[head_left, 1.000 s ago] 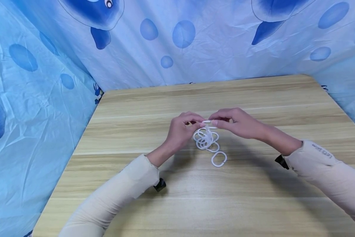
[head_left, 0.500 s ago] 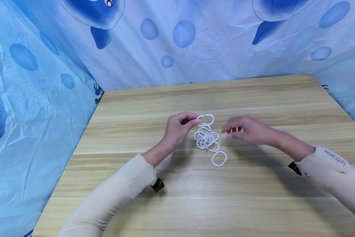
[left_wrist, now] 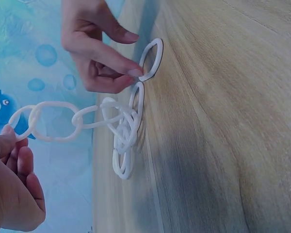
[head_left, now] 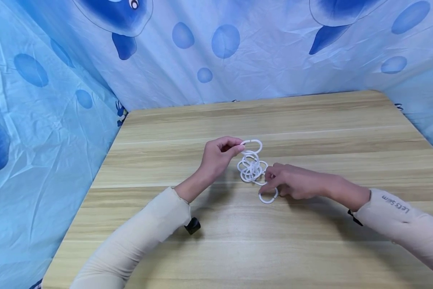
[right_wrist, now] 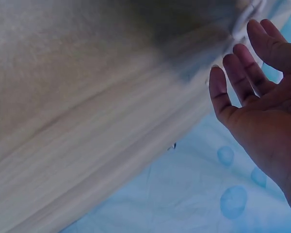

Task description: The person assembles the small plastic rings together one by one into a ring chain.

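Note:
My left hand (head_left: pixel 216 158) pinches the end link of a white plastic chain (left_wrist: pixel 56 138) between thumb and fingertips. The chain hangs from that link down to a small heap of joined links (head_left: pixel 251 171) on the table. My right hand (head_left: pixel 299 182) reaches down over a separate white oval link (left_wrist: pixel 158 56) lying just nearer than the heap. Its index fingertip touches or nearly touches this link, and the thumb stands apart from it in the left wrist view. The right hand covers part of the loose link and the heap's edge in the head view.
The links lie on a wood-grain table (head_left: pixel 216 249). A blue curtain (head_left: pixel 259 60) printed with dolphins and bubbles stands behind the table and along its left side. Small black devices show under both sleeves (head_left: pixel 140 237).
My right hand has let go of the end link, drawn back right, then come down to the loose link. The left hand still holds the chain's end link, which has tilted into fuller view.

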`<state>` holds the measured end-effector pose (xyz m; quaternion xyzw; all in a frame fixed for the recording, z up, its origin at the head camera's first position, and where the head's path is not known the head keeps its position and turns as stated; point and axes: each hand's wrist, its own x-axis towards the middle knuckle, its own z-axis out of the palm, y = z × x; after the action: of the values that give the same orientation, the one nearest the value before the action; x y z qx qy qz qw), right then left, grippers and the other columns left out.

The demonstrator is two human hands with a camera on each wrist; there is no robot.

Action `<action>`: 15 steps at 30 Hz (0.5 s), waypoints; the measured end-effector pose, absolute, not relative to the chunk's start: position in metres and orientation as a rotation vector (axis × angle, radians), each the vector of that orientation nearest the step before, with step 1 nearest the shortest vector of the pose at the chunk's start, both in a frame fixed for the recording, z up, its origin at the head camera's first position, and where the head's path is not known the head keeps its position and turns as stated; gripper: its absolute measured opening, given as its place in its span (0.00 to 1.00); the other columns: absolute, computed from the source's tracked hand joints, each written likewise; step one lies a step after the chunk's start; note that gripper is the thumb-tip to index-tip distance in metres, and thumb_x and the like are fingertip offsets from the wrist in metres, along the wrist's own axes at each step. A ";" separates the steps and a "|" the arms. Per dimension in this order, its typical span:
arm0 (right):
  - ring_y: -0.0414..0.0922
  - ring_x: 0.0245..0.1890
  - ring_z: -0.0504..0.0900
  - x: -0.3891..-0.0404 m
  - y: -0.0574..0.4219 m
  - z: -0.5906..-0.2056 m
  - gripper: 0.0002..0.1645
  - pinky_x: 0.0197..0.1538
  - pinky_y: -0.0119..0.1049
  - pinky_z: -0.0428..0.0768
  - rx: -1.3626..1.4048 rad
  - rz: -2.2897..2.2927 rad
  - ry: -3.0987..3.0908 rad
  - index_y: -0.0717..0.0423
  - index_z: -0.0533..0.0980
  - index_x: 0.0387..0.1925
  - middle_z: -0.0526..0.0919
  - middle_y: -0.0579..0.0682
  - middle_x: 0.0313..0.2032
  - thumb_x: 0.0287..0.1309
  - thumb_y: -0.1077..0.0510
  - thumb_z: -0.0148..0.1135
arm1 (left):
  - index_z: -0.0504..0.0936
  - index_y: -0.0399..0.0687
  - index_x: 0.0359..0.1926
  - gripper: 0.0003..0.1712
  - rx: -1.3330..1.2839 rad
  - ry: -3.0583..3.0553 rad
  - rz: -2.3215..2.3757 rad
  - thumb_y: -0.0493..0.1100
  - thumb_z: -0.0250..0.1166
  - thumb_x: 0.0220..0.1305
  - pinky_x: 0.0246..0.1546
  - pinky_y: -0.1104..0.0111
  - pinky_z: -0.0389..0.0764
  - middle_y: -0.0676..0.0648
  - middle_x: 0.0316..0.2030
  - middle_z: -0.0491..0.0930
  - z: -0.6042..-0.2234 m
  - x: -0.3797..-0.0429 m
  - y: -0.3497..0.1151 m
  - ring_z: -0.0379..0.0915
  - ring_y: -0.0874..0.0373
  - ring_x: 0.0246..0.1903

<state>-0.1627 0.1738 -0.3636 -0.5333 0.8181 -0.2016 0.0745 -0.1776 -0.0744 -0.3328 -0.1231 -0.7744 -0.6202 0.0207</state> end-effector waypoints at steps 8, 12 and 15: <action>0.37 0.36 0.68 -0.161 0.174 -0.373 0.39 0.39 0.31 0.71 -1.607 -0.612 2.455 0.39 0.82 0.50 0.73 0.41 0.38 0.34 0.74 0.70 | 0.86 0.37 0.38 0.08 -0.359 -2.425 -1.927 0.37 0.69 0.58 0.31 0.76 0.75 0.44 0.33 0.84 -0.332 -0.178 -0.072 0.74 0.64 0.28; 0.37 0.33 0.66 -0.162 0.175 -0.376 0.36 0.37 0.30 0.70 -1.623 -0.617 2.483 0.42 0.81 0.47 0.71 0.42 0.32 0.32 0.73 0.73 | 0.86 0.37 0.38 0.08 -0.353 -2.431 -1.931 0.37 0.69 0.58 0.31 0.76 0.76 0.45 0.34 0.84 -0.332 -0.177 -0.072 0.74 0.64 0.28; 0.38 0.33 0.68 -0.162 0.176 -0.377 0.35 0.37 0.32 0.71 -1.599 -0.618 2.494 0.43 0.80 0.46 0.71 0.43 0.31 0.32 0.72 0.74 | 0.86 0.38 0.38 0.07 -0.354 -2.431 -1.934 0.37 0.69 0.58 0.32 0.75 0.77 0.45 0.34 0.84 -0.331 -0.177 -0.071 0.74 0.64 0.28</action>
<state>-0.1624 0.1758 -0.3771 -0.5275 0.8227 -0.2039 0.0575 -0.1772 -0.0713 -0.3314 -0.1132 -0.7776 -0.6185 0.0074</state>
